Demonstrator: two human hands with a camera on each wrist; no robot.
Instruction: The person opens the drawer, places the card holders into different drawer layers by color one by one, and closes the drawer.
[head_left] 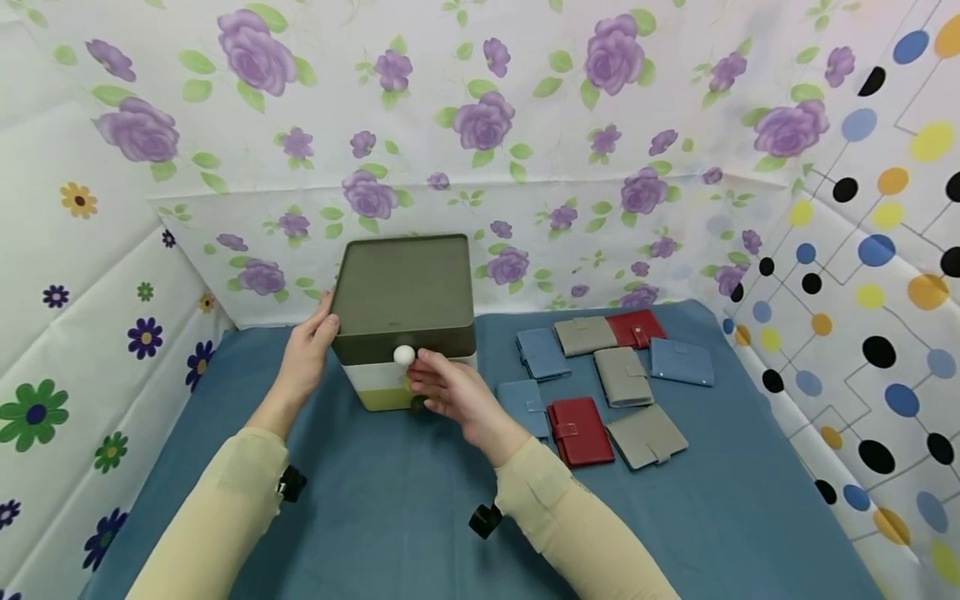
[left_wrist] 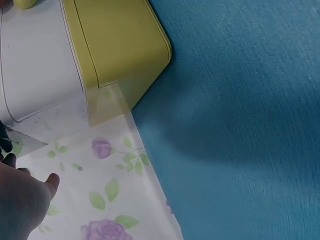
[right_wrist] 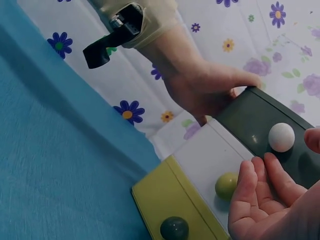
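Observation:
A small three-tier drawer box [head_left: 405,283] stands at the back left of the table, with dark green, white and yellow tiers from top to bottom. My left hand [head_left: 303,354] rests against its upper left side, the thumb near the top edge. My right hand [head_left: 465,396] is in front of the box, by the white knob [right_wrist: 281,137] of the dark green drawer. Its fingers [right_wrist: 280,177] are just below that knob and the thumb stands apart, with nothing held. A yellow-green knob [right_wrist: 227,186] and a dark green knob [right_wrist: 174,228] mark the lower drawers.
Several wallets lie right of the box, including a red wallet [head_left: 581,431], a beige wallet [head_left: 647,436] and a blue wallet [head_left: 681,361]. A blue cloth [head_left: 360,517] covers the table. Flower-print sheeting [head_left: 420,108] rises behind, dotted sheeting [head_left: 870,300] at right.

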